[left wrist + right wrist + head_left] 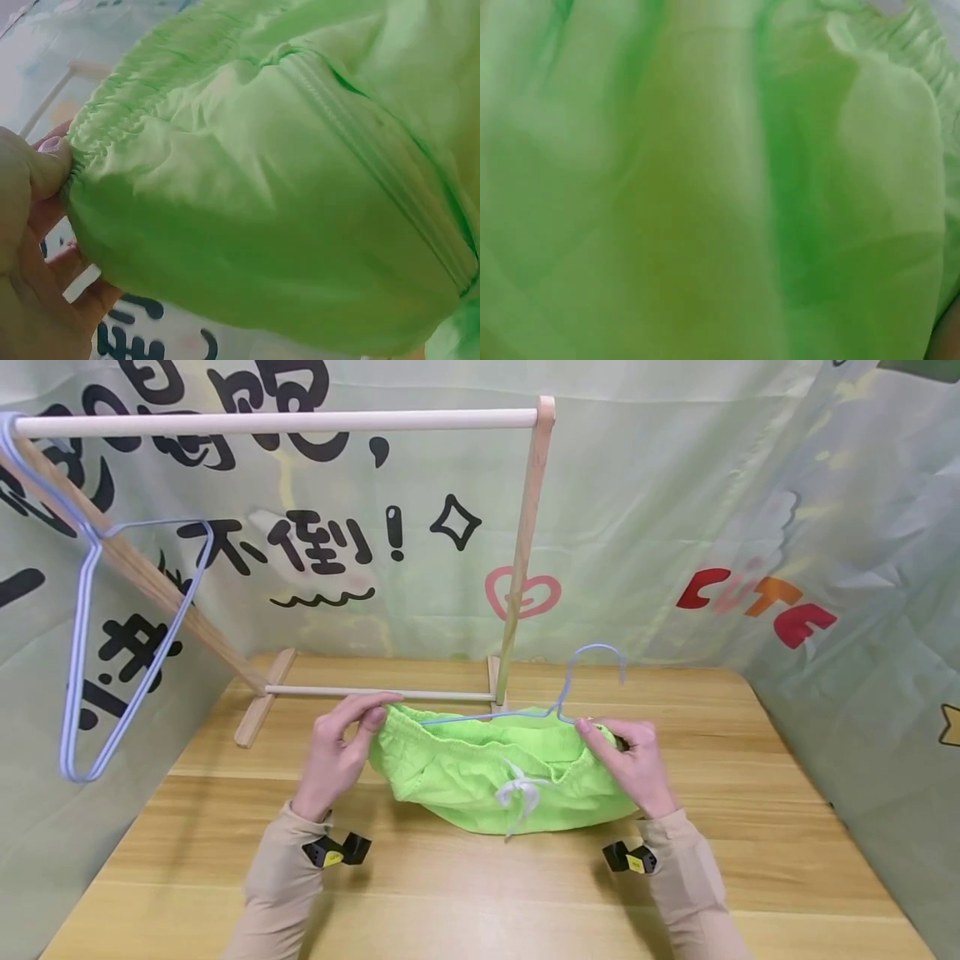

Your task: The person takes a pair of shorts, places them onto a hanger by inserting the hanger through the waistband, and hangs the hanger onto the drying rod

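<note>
Bright green shorts [457,777] with an elastic waistband and a white drawstring bow [519,792] are held up over the table between both hands. My left hand [341,747] pinches the left end of the waistband between thumb and fingers; the left wrist view shows the same grip beside the gathered fabric [225,187]. A light blue hanger [567,685] has its lower part inside the waist opening, its hook standing above. At the right end my right hand [633,760] pinches the waistband near the hanger's arm. Green cloth [705,187] fills the right wrist view, nearly hiding that hand.
A rack with a white top rail [300,422] and wooden posts stands at the back left of the wooden table [480,893]. From the rail's left end hangs another blue hanger [75,677]. Printed cloth [637,527] encloses the table's back and sides.
</note>
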Tool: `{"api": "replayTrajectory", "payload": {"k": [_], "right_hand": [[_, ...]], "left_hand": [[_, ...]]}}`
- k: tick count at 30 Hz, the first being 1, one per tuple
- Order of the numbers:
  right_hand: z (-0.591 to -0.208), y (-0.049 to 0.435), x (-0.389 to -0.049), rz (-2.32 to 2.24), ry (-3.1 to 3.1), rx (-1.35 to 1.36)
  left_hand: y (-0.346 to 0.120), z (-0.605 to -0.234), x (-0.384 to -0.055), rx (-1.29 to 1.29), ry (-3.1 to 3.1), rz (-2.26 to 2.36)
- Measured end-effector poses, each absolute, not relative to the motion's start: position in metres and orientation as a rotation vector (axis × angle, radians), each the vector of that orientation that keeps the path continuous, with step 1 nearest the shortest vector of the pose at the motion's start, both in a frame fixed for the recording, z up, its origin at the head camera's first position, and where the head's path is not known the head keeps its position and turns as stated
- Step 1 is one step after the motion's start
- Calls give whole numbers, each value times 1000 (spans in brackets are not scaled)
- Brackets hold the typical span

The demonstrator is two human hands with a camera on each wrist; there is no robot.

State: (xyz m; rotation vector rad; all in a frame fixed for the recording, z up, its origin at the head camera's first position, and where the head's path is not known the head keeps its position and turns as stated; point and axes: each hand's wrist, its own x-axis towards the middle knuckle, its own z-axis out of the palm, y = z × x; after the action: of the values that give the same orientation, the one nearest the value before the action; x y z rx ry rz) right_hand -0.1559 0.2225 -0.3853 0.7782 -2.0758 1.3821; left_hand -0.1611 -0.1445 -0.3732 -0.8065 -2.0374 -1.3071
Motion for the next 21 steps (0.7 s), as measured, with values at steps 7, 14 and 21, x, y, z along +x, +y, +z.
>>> {"api": "replayTrajectory", "payload": {"k": [7, 14, 21], "right_hand": [[-379, 211, -153, 1317, -2027, 818], [-379, 209, -149, 1357, -2055, 702], [-381, 213, -148, 1446, -2129, 686]], "left_hand": [[-123, -375, -156, -836, -2172, -995], [-113, -374, -152, -878, -2236, -941], [-125, -375, -159, -897, -2143, -1178]]}}
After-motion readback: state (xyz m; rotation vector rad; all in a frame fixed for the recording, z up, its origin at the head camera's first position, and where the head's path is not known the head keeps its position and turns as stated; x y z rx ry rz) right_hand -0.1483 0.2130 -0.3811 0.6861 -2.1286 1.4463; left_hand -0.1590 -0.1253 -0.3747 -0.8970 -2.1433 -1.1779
